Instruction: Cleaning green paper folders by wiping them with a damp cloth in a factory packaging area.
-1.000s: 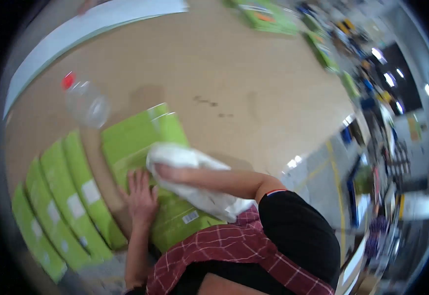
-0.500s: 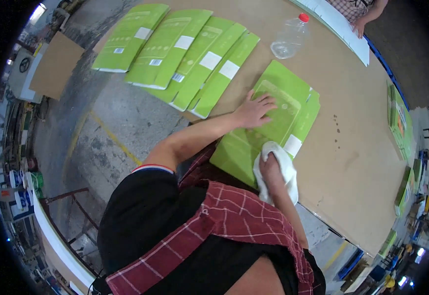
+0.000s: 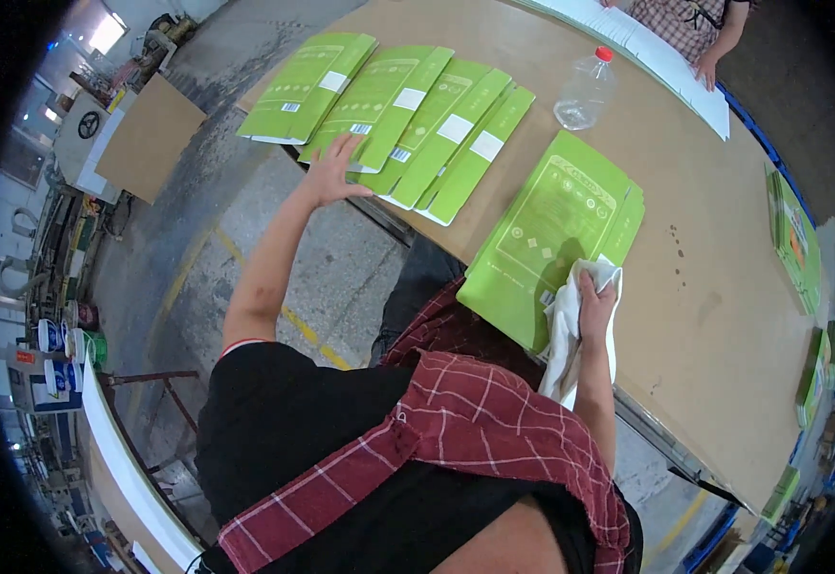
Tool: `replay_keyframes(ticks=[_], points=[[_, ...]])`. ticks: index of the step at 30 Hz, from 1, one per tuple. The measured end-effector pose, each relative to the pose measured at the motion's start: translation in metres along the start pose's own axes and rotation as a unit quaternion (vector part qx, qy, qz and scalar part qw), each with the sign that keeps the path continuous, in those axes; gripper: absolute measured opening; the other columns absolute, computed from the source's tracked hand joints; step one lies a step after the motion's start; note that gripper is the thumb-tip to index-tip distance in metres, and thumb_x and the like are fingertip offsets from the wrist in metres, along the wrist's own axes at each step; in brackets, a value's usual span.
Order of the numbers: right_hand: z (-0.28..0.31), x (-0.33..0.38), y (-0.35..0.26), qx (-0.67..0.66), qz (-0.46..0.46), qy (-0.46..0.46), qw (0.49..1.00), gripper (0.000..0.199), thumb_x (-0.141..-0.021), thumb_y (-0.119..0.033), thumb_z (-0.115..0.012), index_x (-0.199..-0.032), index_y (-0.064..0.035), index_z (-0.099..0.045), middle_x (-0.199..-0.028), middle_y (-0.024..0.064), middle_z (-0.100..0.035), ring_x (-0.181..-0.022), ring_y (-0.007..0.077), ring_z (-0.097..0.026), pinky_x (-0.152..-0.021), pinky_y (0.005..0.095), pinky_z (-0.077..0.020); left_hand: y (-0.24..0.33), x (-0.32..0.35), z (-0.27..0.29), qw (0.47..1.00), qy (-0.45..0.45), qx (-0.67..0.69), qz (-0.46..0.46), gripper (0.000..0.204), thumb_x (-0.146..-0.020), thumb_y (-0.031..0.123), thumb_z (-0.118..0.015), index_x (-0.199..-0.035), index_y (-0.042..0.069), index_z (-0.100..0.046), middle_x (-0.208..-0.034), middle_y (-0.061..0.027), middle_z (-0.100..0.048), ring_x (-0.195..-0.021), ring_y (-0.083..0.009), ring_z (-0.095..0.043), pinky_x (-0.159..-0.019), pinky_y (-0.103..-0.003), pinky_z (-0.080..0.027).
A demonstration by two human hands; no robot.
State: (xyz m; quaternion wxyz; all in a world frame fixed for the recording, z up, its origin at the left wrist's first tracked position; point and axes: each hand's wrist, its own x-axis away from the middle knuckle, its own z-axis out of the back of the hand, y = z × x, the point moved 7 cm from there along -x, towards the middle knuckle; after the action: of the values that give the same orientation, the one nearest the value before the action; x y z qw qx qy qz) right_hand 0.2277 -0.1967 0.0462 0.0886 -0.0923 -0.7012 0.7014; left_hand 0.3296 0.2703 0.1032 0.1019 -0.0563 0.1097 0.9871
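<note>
The right hand (image 3: 597,311) grips a white cloth (image 3: 562,342) at the near corner of a green folder (image 3: 532,253) on the table (image 3: 714,325), while the left hand (image 3: 329,180), fingers spread and seemingly empty, reaches to the folder row (image 3: 379,81), likely a fetching step calling for an edge pinch.

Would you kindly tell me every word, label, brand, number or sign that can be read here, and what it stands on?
None can be read.
Green packet under the white cloth in the right hand: pale print, too small.
Row of green packets by the left hand: pale print and barcodes, too small.
Green stack at the table's right edge: coloured print, too blurred.
</note>
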Motion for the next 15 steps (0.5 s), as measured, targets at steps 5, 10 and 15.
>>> replay_keyframes(ticks=[5,10,15], points=[[0.000,-0.001,0.001,-0.011,-0.007,0.001,1.000,0.007,-0.082,-0.008,-0.055,-0.084,-0.0020,-0.058,-0.071,-0.0024,-0.054,-0.063,0.0060,-0.048,-0.056,0.0203,-0.0394,-0.004,-0.023,-0.004,0.995,-0.021,-0.045,-0.082,0.088,-0.062,0.049,-0.065,-0.132,0.019,-0.022,-0.133,-0.0175,-0.026,-0.119,-0.0351,-0.032,-0.095,-0.052,-0.026],[-0.002,-0.005,0.004,0.005,0.003,0.011,1.000,0.008,-0.082,-0.009,-0.055,-0.084,-0.0020,-0.058,-0.071,-0.0025,-0.053,-0.063,0.0061,-0.047,-0.056,0.0200,-0.0389,-0.013,-0.029,-0.023,0.982,0.012,-0.065,-0.177,0.053,-0.076,0.031,-0.056,-0.121,0.010,-0.037,-0.112,-0.0186,-0.047,-0.095,-0.0338,-0.051,-0.077,-0.040,-0.043],[0.000,0.001,-0.003,0.014,-0.005,0.003,1.000,0.008,-0.082,-0.008,-0.055,-0.085,-0.0023,-0.058,-0.071,-0.0027,-0.053,-0.064,0.0062,-0.047,-0.058,0.0207,-0.0391,0.013,-0.037,0.021,0.959,0.186,-0.072,-0.200,0.016,-0.081,0.012,-0.049,-0.094,0.005,-0.054,-0.075,-0.0145,-0.058,-0.065,-0.0309,-0.057,-0.057,-0.038,-0.046]])
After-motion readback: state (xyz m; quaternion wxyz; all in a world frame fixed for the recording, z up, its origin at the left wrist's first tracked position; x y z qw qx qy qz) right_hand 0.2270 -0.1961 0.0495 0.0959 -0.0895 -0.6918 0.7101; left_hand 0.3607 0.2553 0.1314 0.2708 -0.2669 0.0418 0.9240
